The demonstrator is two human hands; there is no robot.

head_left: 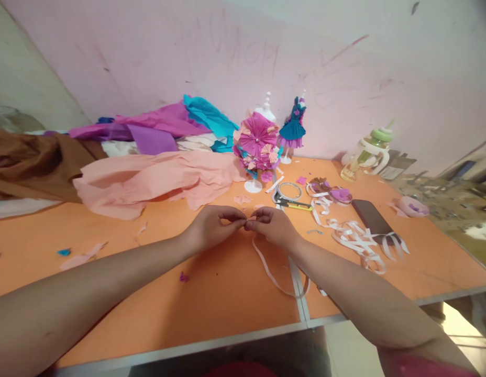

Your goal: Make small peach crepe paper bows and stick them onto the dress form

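Observation:
My left hand point(216, 226) and my right hand point(277, 228) meet above the orange table point(235, 309). Between their pinched fingertips is a small piece of peach crepe paper point(251, 218), mostly hidden by the fingers. A thin pale ribbon point(266, 268) hangs below the right fingers and curves across the table toward my right forearm; whether it is joined to the paper, I cannot tell. Just beyond my hands stands a small white dress form wearing a dress of pleated magenta and peach paper point(257, 139). A loose peach scrap point(242, 199) lies near its base.
Crumpled peach paper point(164, 178) and brown paper point(34, 162) spread at left. To the right lie a yellow-black cutter point(294, 203), a tape roll point(290, 191), tangled white ribbon point(355, 238) and a dark phone-like slab point(374, 220). A bottle point(366, 154) and teal-dressed form point(293, 125) stand behind.

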